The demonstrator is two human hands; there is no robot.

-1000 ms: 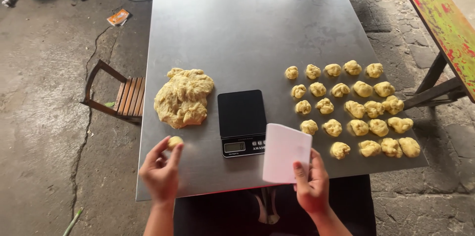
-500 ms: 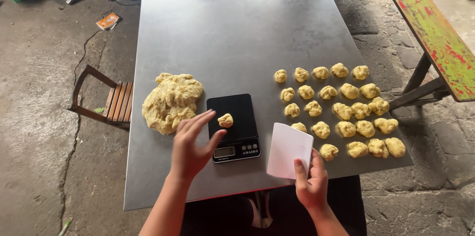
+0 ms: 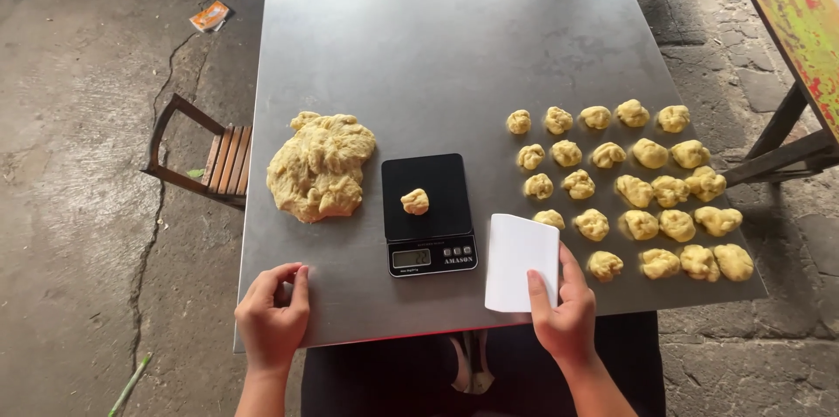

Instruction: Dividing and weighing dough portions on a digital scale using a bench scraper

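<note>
Left hand (image 3: 273, 319) rests on the near edge of the metal table (image 3: 437, 41), fingers loosely curled, holding nothing. Right hand (image 3: 564, 316) grips the lower corner of a white scraper (image 3: 520, 261), thumb on its face; the scraper stands on the table just right of the scale. 1 small dough piece (image 3: 415, 201) sits alone on the black platform of the scale (image 3: 427, 211), roughly centred, neither hand touching it (display is lit, digits too small to trust). Big dough lump (image 3: 320, 165) lies on the table just left of the scale, close but apart from it. Right of the scale: portioned dough balls (image 3: 634, 177) in about 4 loose rows, the nearest one partly hidden behind the scraper's top edge. Off the table: wooden chair (image 3: 210, 159) at the left edge on the cracked concrete floor (image 3: 79, 163), painted bench (image 3: 800, 24) at far right.
</note>
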